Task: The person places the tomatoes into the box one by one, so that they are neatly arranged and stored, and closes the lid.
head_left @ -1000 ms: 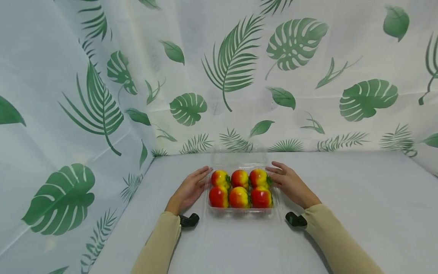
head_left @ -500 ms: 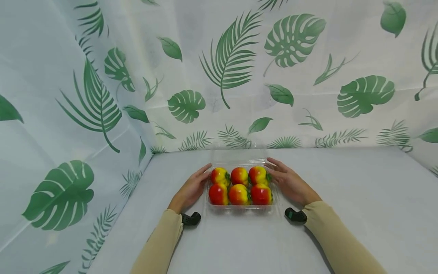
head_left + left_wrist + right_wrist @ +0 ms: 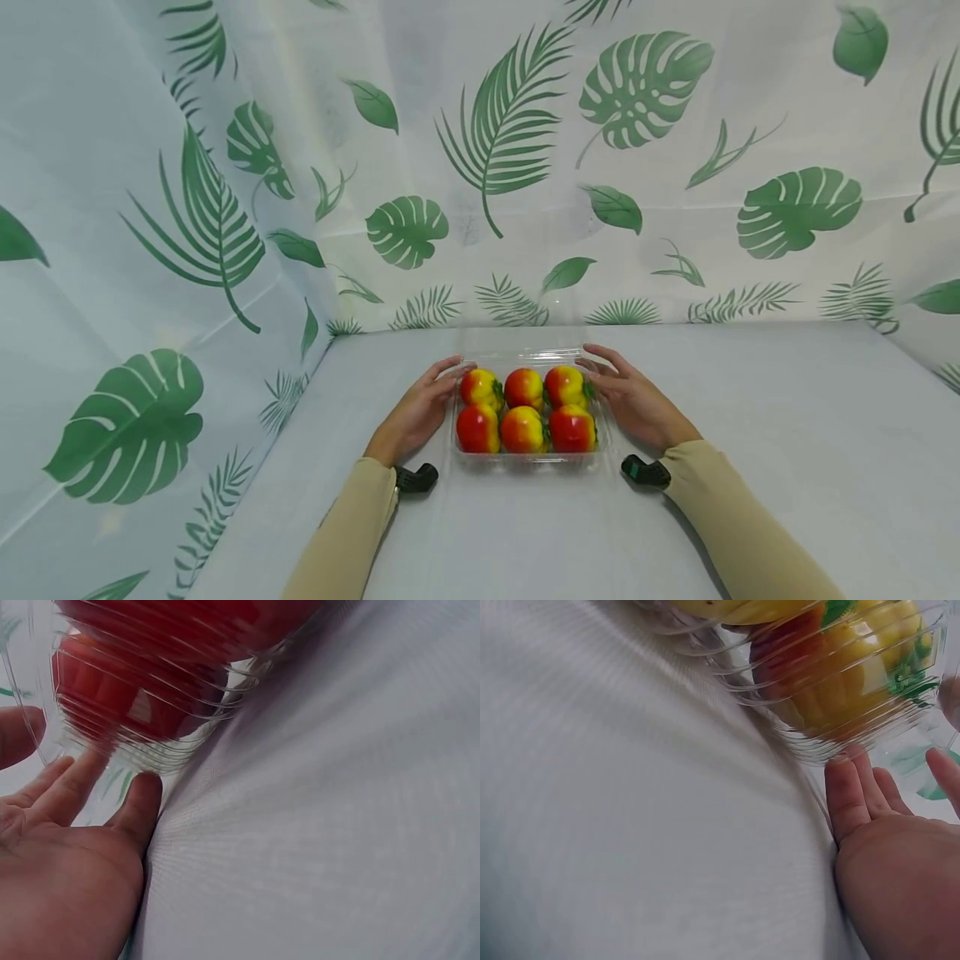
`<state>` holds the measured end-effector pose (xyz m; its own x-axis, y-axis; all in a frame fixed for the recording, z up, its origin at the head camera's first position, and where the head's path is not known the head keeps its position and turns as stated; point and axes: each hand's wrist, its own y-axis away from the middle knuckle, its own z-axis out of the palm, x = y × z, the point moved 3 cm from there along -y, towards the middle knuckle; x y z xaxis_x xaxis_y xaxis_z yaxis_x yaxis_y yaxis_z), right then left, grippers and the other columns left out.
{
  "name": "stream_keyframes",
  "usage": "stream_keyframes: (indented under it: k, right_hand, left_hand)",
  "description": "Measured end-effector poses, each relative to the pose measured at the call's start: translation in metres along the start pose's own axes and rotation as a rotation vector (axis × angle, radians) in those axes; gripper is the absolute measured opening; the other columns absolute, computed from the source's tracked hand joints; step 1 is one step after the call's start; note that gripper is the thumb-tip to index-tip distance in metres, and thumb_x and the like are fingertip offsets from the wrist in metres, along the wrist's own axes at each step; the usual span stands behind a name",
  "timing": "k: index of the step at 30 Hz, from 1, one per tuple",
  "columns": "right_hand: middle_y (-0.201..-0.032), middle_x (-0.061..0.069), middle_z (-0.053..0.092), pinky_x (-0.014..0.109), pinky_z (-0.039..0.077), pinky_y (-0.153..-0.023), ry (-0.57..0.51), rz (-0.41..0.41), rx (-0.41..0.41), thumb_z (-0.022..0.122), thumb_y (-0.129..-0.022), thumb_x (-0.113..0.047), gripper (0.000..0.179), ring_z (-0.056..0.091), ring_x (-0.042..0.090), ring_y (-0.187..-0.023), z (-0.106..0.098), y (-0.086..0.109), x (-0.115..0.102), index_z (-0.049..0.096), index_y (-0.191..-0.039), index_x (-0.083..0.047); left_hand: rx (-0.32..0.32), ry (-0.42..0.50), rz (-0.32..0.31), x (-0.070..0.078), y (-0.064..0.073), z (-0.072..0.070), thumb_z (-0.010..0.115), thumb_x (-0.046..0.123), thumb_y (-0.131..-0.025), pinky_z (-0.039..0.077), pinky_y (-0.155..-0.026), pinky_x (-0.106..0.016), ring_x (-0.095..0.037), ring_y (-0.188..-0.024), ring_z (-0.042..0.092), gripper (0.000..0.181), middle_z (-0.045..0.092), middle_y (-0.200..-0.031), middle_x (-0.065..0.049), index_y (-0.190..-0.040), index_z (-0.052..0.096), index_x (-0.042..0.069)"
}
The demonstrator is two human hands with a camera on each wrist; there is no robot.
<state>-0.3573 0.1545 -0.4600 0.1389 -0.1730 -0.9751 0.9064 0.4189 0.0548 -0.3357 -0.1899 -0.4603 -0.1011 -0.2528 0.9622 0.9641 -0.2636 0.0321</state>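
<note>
A clear plastic clamshell box (image 3: 528, 459) lies on the table with its lid (image 3: 521, 340) folded back. Two rows of glossy red-and-yellow fruits (image 3: 477, 428) with green leafy tops fill it. Against the box's left side is my left hand (image 3: 414, 414), fingers extended to the back corner. My right hand (image 3: 643, 404) mirrors it on the right side. The left wrist view has the fingertips of the left hand (image 3: 67, 862) at the ribbed wall (image 3: 169, 754). From the right wrist, the right hand's fingertips (image 3: 844, 776) reach the lower ribbed edge.
A white cloth covers the table (image 3: 525, 533). Behind it and at the left hang white curtains (image 3: 517, 267) printed with green leaves. Each wrist carries a small black device, one on the left (image 3: 417, 478) and one on the right (image 3: 646, 472).
Both hands have come in slightly closer to the sides of the box, fingers now nearer its back corners. The box and fruits keep their place; the head view has shifted slightly.
</note>
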Motion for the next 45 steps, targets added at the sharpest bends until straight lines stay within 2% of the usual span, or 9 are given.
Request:
stream_keyframes:
  k: [8, 17, 25, 30, 33, 36, 38, 41, 45]
  right_hand:
    - [-0.175, 0.018, 0.016, 0.054, 0.006, -0.13, -0.024, -0.014, 0.01, 0.054, -0.113, -0.014, 0.056, 0.013, 0.04, -0.16, 0.0, 0.002, -0.002, 0.03, -0.163, -0.022]
    - [-0.173, 0.02, 0.016, 0.048, 0.01, -0.13, -0.022, -0.023, 0.017, 0.052, -0.113, -0.013, 0.042, 0.016, 0.04, -0.16, 0.003, 0.003, -0.003, 0.039, -0.152, -0.025]
    - [-0.168, 0.026, 0.025, 0.051, 0.007, -0.131, 0.001, -0.015, 0.026, 0.048, -0.115, -0.015, 0.04, 0.018, 0.041, -0.159, 0.001, 0.0, -0.002, 0.039, -0.152, -0.023]
    - [-0.17, 0.025, 0.026, 0.052, 0.007, -0.131, 0.031, -0.025, 0.014, 0.046, -0.115, -0.018, 0.05, 0.019, 0.04, -0.159, 0.001, 0.001, -0.004, 0.03, -0.163, -0.015]
    - [-0.174, 0.021, 0.02, 0.053, 0.014, -0.129, 0.06, -0.012, 0.016, 0.046, -0.116, -0.021, 0.06, 0.021, 0.04, -0.158, -0.001, 0.003, -0.005, 0.022, -0.17, -0.012]
    - [-0.176, 0.015, 0.017, 0.052, 0.024, -0.127, 0.111, 0.019, 0.056, 0.044, -0.117, -0.031, 0.061, 0.023, 0.038, -0.156, -0.003, 0.005, -0.006, 0.023, -0.171, -0.014]
    - [-0.177, 0.014, 0.017, 0.05, 0.03, -0.125, 0.14, 0.033, 0.074, 0.042, -0.117, -0.039, 0.061, 0.024, 0.038, -0.156, -0.004, 0.007, -0.007, 0.026, -0.171, -0.014]
    - [-0.177, 0.014, 0.017, 0.04, 0.034, -0.123, 0.151, 0.018, 0.044, 0.042, -0.117, -0.042, 0.064, 0.022, 0.036, -0.157, -0.003, 0.008, -0.01, 0.025, -0.171, -0.011]
    - [-0.175, 0.015, 0.02, 0.042, 0.026, -0.126, 0.133, -0.018, -0.02, 0.043, -0.116, -0.047, 0.073, 0.02, 0.036, -0.159, -0.002, 0.008, -0.013, 0.019, -0.171, -0.006]
  left_hand:
    - [-0.038, 0.002, 0.013, 0.0, -0.002, 0.001, 0.048, 0.012, -0.114, 0.025, -0.128, -0.044, -0.031, -0.155, 0.034, 0.053, 0.041, -0.168, -0.013, -0.164, 0.031, 0.008]
    - [-0.058, 0.02, 0.038, 0.001, -0.001, 0.0, 0.044, 0.008, -0.115, 0.016, -0.13, -0.05, -0.034, -0.156, 0.032, 0.063, 0.038, -0.169, -0.015, -0.171, 0.022, 0.027]
    - [-0.027, 0.029, 0.059, 0.002, 0.0, 0.0, 0.046, 0.003, -0.114, 0.025, -0.128, -0.044, -0.034, -0.15, 0.041, 0.051, 0.044, -0.164, -0.019, -0.156, 0.032, 0.027]
    - [0.018, 0.023, 0.061, 0.003, 0.001, 0.0, 0.048, 0.0, -0.112, 0.038, -0.117, -0.033, -0.025, -0.135, 0.053, 0.037, 0.055, -0.154, -0.015, -0.14, 0.04, 0.024]
    - [0.031, 0.015, 0.067, 0.002, 0.002, -0.001, 0.049, 0.0, -0.112, 0.045, -0.106, -0.028, -0.02, -0.123, 0.057, 0.029, 0.059, -0.149, -0.014, -0.131, 0.044, 0.021]
    - [0.016, 0.002, 0.08, 0.002, 0.003, -0.001, 0.049, 0.0, -0.112, 0.046, -0.105, -0.027, -0.021, -0.126, 0.057, 0.022, 0.056, -0.152, -0.017, -0.124, 0.046, 0.018]
    - [0.001, -0.011, 0.08, 0.001, 0.002, -0.002, 0.049, 0.003, -0.113, 0.045, -0.11, -0.029, -0.023, -0.135, 0.054, 0.019, 0.052, -0.159, -0.018, -0.121, 0.047, 0.019]
    - [-0.008, -0.013, 0.073, 0.002, 0.004, -0.001, 0.049, 0.005, -0.113, 0.043, -0.112, -0.035, -0.026, -0.138, 0.051, 0.017, 0.049, -0.161, -0.019, -0.122, 0.047, 0.02]
    - [0.007, -0.013, 0.075, 0.003, 0.006, -0.002, 0.048, 0.005, -0.113, 0.047, -0.101, -0.031, -0.021, -0.117, 0.059, 0.019, 0.065, -0.138, -0.011, -0.126, 0.047, 0.019]
